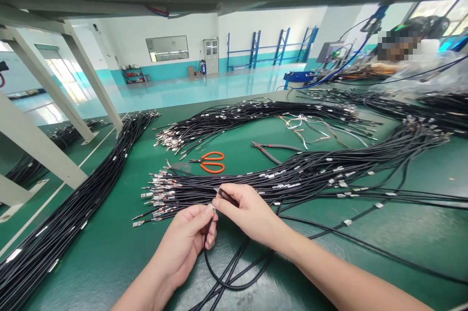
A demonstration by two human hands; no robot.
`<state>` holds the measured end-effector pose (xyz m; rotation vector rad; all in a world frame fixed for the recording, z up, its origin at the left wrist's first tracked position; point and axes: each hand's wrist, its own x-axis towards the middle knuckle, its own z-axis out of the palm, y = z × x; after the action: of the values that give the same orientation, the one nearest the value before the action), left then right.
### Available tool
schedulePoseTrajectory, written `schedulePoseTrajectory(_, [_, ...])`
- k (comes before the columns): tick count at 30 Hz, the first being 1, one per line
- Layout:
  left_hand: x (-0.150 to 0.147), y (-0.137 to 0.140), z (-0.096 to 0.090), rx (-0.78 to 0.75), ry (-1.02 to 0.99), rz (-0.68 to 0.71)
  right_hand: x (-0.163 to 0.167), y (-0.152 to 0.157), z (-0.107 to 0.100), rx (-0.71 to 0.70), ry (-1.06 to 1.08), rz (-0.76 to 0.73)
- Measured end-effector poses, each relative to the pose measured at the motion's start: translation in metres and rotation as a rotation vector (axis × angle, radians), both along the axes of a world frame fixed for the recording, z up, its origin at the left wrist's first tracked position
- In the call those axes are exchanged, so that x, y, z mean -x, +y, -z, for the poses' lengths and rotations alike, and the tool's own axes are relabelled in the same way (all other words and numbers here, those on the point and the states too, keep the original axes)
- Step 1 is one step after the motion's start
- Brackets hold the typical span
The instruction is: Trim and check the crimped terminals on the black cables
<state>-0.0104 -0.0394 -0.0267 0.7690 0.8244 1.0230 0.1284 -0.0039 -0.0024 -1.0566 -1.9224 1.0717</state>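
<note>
My left hand (188, 238) is closed in a pinch on the end of a black cable (219, 279), which loops down below my fingers. A small bit of bright metal shows at the pinched end. My right hand (243, 208) grips a small dark-handled tool (228, 197) with a thin metal edge at its tip; its exact kind is partly hidden by my fingers. The fingertips of both hands meet or nearly meet at the cable end. Just beyond them lies a thick bundle of black cables (303, 169) with metal terminals at its left end and white labels along it.
Orange-handled scissors (212, 162) and pliers (274, 149) lie behind the bundle. Farther back is another cable bundle (237, 116), with loose wire scraps (310, 128). A long bundle (102, 169) runs along the left beside white frame legs (47, 140). A person (402, 48) sits at back right.
</note>
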Motion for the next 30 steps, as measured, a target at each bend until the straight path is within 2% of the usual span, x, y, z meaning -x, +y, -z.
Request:
schedulePoseTrajectory(6, [0.0002,-0.0001,0.0027,0.052,-0.055,-0.005,-0.0008,0.0035,0.0018,0.11,0.075,-0.057])
schedulePoseTrajectory(18, [0.0005,-0.0027,-0.0025,-0.071,0.169,-0.119,-0.0042,0.0048,-0.0026,0.033,0.035,0.005])
schedulePoseTrajectory(30, [0.002,-0.0014,-0.0042,-0.035,0.123,-0.144,-0.0045,0.0052,-0.0007,0.045,0.04,-0.023])
